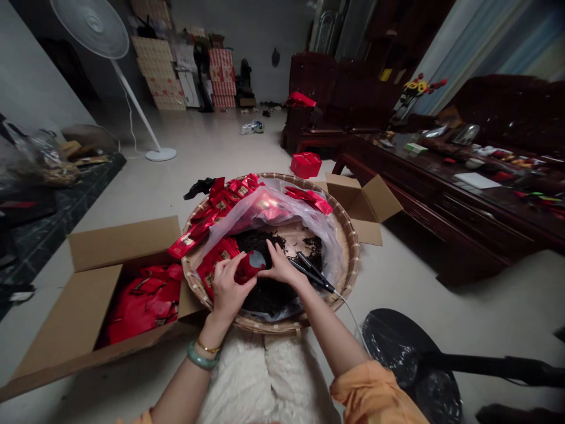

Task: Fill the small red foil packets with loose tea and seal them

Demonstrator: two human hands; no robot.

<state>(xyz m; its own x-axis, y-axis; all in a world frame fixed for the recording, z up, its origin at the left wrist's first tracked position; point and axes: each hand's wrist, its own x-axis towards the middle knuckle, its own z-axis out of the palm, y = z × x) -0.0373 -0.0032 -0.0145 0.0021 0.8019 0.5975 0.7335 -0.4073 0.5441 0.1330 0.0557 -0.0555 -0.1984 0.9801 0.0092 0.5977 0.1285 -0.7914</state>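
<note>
Red foil sachet [249, 266] pinched between left fingers [225, 266] and right fingers [270, 260]

A home's living room, shown by dark carved-wood sofas [313, 88], a low glass-topped wooden bench [419, 188] strewn with small household items, a vase of flowers [412, 97], long curtains [468, 53], a white pedestal fan [90, 26] on a pale tile floor [212, 159], and flat cartons [154, 70] stacked against the far wall.

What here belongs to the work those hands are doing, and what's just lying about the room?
In use: left hand, right hand, red sachet, dark tea leaves, woven bamboo tray, corded black sealer, box of red sachets.

Lying about: standing fan, stacked cartons, red box, dark wooden table.
</note>
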